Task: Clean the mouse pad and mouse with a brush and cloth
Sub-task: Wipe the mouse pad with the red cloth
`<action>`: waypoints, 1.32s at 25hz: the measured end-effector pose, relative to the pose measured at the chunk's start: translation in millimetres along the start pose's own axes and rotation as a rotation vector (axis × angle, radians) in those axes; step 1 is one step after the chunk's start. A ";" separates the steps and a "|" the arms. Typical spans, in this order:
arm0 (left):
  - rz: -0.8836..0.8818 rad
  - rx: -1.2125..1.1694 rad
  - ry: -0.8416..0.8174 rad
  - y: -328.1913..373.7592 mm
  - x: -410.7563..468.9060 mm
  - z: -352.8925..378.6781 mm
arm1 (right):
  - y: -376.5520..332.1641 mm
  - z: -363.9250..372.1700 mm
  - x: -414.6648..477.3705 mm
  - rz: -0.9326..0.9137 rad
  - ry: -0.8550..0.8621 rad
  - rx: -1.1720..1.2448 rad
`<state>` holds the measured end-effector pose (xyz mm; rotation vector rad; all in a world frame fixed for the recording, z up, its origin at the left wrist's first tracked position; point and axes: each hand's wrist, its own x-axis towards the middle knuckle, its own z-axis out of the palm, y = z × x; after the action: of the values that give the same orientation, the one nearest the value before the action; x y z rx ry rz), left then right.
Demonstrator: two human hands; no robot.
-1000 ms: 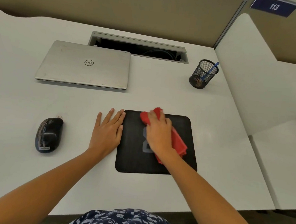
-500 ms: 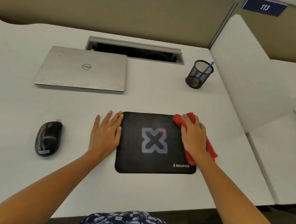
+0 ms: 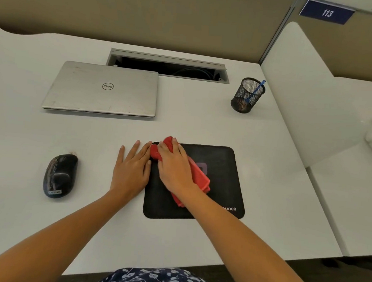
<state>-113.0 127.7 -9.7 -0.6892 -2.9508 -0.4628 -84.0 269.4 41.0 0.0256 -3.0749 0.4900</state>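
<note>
Mouse (image 3: 59, 176), far left on the white desk (image 3: 203, 124), lies untouched and well apart from the pad; its near end carries a label reading "Lenovo". It looks like a light, smooth, rigid shell that would probably slide if rubbed, so it is best gripped by its 2 flanks. Behind it lies a closed silver laptop (image 3: 103, 88) with the round "DELL" badge upside down from this side. Left hand (image 3: 132, 170) lies flat with straight fingers, palm on the desk, its inner edge touching the pad's left border to pin it. Right hand (image 3: 174, 164) curls over a bunched red cloth (image 3: 200, 179), pressing it onto the far left corner of the mouse pad (image 3: 222, 176), which lies front and centre. The pad looks thin, soft and floppy, likely to creep under a stroke unless anchored at an edge. Its central logo is mostly covered, and only "unce" shows in white at the near right corner. A mesh pen holder (image 3: 246, 96) holds a blue stick (image 3: 255, 90), possibly the brush. A blue sign (image 3: 327, 13) reads "113".
</note>
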 end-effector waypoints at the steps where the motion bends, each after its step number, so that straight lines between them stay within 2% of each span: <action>1: 0.001 0.005 0.003 -0.6 -0.3 -0.2 | 5.5 -2.2 0.2 -0.017 -0.008 -0.011; 4: -0.003 0.045 -0.011 -2.6 -0.3 0.1 | 44.9 -6.0 -7.6 0.004 -0.017 -0.029; 9: -0.014 0.033 -0.015 -2.7 -1.8 0.9 | 126.4 -30.6 -42.7 0.446 0.074 -0.006; 11: -0.011 0.034 -0.017 -2.5 -1.2 0.5 | 137.6 -37.7 -52.6 0.504 0.107 -0.049; 15: -0.014 0.019 -0.025 -1.8 -1.2 1.7 | 110.5 -16.9 -62.3 0.374 0.132 -0.074; 20: -0.010 0.009 -0.020 -1.4 -1.3 0.8 | 53.4 5.5 -102.7 -0.043 0.028 -0.051; 23: -0.012 0.002 -0.018 -1.9 -0.7 0.5 | 75.8 -8.9 -128.7 -0.244 -0.076 -0.133; 25: -0.012 -0.002 -0.022 -2.3 -0.6 1.3 | 108.2 -20.4 -133.9 -0.200 -0.073 -0.189; 27: -0.006 -0.003 -0.024 -2.5 -0.3 1.4 | 128.8 -26.7 -118.9 -0.066 -0.051 -0.151; 33: -0.002 -0.016 -0.020 -2.5 0.1 1.7 | 119.6 -14.6 -31.8 0.201 0.064 -0.093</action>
<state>-114.2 126.1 -12.0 -0.6963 -2.9698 -0.4831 -54.3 388.0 16.8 -0.2982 -3.0474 0.3456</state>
